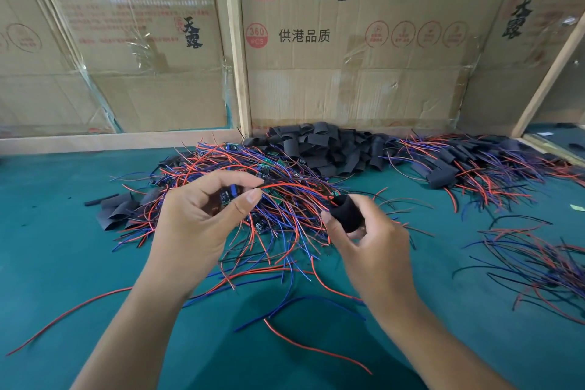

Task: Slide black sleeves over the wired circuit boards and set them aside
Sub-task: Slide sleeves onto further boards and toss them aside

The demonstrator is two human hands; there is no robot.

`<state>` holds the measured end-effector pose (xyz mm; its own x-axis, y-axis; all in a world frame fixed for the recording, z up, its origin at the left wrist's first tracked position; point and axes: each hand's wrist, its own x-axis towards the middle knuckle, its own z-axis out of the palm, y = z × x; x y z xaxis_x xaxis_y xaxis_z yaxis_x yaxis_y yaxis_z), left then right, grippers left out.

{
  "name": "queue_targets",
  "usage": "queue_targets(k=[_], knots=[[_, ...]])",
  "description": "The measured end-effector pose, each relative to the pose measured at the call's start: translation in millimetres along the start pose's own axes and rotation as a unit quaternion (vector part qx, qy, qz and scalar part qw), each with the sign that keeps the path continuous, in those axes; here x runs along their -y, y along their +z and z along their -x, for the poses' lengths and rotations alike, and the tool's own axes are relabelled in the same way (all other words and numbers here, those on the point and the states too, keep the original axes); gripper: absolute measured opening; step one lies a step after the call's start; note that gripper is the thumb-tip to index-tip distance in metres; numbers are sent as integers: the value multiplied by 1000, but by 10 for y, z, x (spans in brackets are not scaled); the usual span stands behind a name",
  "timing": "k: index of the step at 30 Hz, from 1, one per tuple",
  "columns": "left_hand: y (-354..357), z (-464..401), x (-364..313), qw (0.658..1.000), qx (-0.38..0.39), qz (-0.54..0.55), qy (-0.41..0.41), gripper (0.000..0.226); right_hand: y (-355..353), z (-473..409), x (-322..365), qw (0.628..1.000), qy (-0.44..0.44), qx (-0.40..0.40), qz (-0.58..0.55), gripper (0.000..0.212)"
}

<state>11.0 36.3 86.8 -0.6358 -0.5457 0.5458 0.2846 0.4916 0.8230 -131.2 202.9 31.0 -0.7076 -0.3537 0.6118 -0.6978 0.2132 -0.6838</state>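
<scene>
Head view: my left hand pinches a board, my right hand grips a sleeve at 3 o'clock of it, apart. I should squeeze the sleeve mouth open, gather the wires, then feed them through first.

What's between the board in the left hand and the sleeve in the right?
In the head view, only loose red and blue wires from the pile cross between the board and the sleeve.
</scene>
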Motion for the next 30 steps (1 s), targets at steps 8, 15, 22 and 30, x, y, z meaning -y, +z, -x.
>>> queue_targets(k=[8,15,22,30], knots=[[91,70,-20,982,125,-140,16,12,-8,-11,-10,978,-186,23,94,36],[208,126,3,975,172,-137,10,34,-4,8,16,982,-168,90,14,39],[223,105,65,989,106,-100,5,29,-61,-70,-7,987,-139,83,-19,40],[261,103,56,990,99,-97,2,21,-144,-87,24,980,-157,116,29,41]])
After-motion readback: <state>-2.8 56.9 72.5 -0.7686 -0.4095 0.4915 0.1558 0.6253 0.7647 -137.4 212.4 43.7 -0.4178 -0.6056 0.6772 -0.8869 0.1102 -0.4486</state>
